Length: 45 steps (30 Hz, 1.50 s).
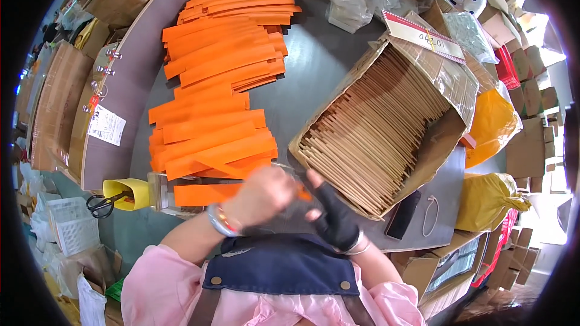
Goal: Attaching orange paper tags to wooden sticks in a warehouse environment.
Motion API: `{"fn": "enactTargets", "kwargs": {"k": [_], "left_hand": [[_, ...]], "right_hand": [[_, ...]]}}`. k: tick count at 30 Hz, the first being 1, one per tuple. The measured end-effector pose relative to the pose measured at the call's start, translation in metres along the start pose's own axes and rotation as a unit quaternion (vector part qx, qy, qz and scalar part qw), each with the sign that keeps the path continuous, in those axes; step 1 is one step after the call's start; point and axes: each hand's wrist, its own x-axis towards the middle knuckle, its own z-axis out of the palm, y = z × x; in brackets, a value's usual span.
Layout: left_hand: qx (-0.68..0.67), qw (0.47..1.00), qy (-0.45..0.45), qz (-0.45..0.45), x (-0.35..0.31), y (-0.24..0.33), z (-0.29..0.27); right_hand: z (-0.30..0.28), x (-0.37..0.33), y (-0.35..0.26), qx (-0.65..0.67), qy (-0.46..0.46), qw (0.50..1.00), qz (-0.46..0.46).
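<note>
My left hand (266, 196) is closed and slightly blurred, just in front of my body. A small bit of orange material (304, 193) pokes out at its fingertips. Behind that wrist lies a flat orange strip (205, 194) whose right end is hidden. Facing it from the right is my right hand (333, 217) in a black fingerless glove. Its thumb and forefinger are apart, close to the orange bit. Overlapping stacks of orange strips (220, 108) run up the left of the table (314, 66).
A cardboard box (462, 99) full of thin wooden sticks (377, 127) stands tilted at right. Beside it are a black phone (403, 214) and a pale loop (430, 216). A yellow holder (130, 194) with black-handled scissors (101, 205) is at left. Clear plastic bags (347, 0) lie far back.
</note>
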Motion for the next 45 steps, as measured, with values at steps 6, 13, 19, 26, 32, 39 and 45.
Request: {"fn": "enactTargets", "kwargs": {"k": [6,13,19,26,32,39,45], "left_hand": [[-0.078,0.980,-0.019,-0.184,-0.047,-0.019,0.019],[-0.132,0.963,0.111,-0.208,-0.059,-0.025,0.045],[-0.166,0.953,0.087,-0.240,-0.063,-0.029,0.050],[-0.082,0.964,0.169,-0.190,-0.052,-0.023,0.045],[-0.192,0.954,0.121,-0.194,-0.063,-0.031,0.047],[-0.247,0.947,0.116,-0.168,-0.065,-0.035,0.046],[-0.185,0.962,0.104,-0.172,-0.053,-0.025,0.027]], "right_hand": [[-0.050,-0.024,0.070,-0.443,0.039,0.892,0.079],[-0.045,-0.024,0.074,-0.410,0.033,0.907,0.093],[-0.054,-0.031,0.061,-0.367,0.103,0.916,0.121],[-0.059,-0.029,0.027,-0.324,0.043,0.940,0.102],[-0.051,-0.031,0.020,-0.252,-0.034,0.963,0.086],[-0.052,-0.026,0.016,-0.249,-0.058,0.965,0.053],[-0.047,-0.018,0.012,-0.315,-0.063,0.947,0.012]]}}
